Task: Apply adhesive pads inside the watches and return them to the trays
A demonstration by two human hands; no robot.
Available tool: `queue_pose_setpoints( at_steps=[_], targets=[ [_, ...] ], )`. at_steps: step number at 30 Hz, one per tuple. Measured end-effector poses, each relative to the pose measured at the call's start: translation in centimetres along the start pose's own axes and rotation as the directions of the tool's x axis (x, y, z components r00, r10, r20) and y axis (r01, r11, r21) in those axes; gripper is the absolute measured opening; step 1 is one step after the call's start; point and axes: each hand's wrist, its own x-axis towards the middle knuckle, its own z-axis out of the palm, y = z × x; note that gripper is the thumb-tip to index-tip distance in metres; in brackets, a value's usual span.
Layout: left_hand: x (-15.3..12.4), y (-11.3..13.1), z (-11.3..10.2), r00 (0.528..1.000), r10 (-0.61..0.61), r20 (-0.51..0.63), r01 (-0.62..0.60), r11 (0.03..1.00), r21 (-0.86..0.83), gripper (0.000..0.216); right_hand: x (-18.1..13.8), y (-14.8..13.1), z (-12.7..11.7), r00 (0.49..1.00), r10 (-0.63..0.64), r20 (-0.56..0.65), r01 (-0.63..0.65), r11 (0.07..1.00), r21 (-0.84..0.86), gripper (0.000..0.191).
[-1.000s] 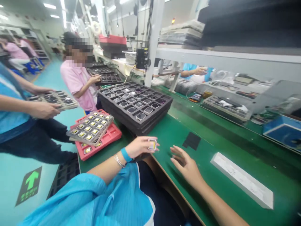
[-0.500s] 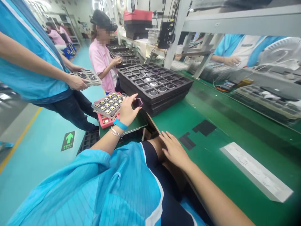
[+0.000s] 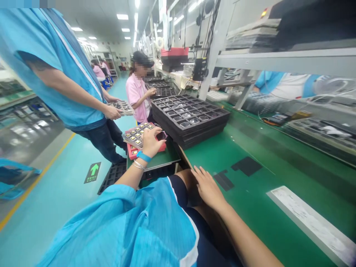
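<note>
Between the thumb and fingers of my left hand (image 3: 150, 144) is a small dark glass-like piece with a purplish rim (image 3: 161, 136). That hand is raised over a clear tray (image 3: 128, 140) of dark pieces with yellow-edged squares, which lies on a red tray (image 3: 131, 153). Past my fingertips stands a stack of black foam trays (image 3: 174, 134), its top compartments holding rounded-square glassy pieces. My right hand (image 3: 207, 187) rests flat at the edge of the green bench (image 3: 250, 200), fingers apart and nothing in it.
A co-worker in blue (image 3: 80, 89) stands at the left holding trays (image 3: 125, 108). Another in pink (image 3: 135, 92) works beyond the foam stack. On the bench lie black patches (image 3: 247, 166) and a long white block (image 3: 311, 222). A metal post (image 3: 213, 55) rises behind.
The view has tilted up and shifted, so the scene sits lower and further right. My left hand still pinches the dark piece; my right hand stays at the bench edge.
</note>
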Motion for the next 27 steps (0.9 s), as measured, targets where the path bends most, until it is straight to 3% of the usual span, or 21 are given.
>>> queue_pose_setpoints(
  at_steps=[9,17,22,25,27],
  targets=[
    [0.9,-0.4,0.4,1.000,-0.027,-0.012,0.027,0.999,0.030,0.041,0.2,0.8,0.8,1.000,-0.005,0.002,0.005,0.998,0.064,0.067],
    [4.5,0.1,2.0,0.999,0.011,-0.044,-0.012,1.000,-0.020,0.040,-0.2,0.6,0.7,1.000,0.026,0.016,-0.028,0.993,0.112,0.069],
    [6.4,0.4,4.6,0.999,0.020,-0.034,-0.028,0.965,-0.262,0.043,-1.0,1.6,0.2,0.999,0.031,0.038,-0.041,0.959,0.281,0.055],
    [8.9,0.0,6.3,0.998,-0.018,0.054,0.043,0.861,-0.506,0.049,-2.0,2.9,-0.3,0.998,0.033,0.046,-0.052,0.865,0.499,0.047],
    [12.0,0.0,7.3,0.987,-0.040,0.154,0.130,0.764,-0.632,0.054,-2.6,3.7,-0.3,0.997,0.047,0.056,-0.072,0.775,0.628,0.048]
  ],
)
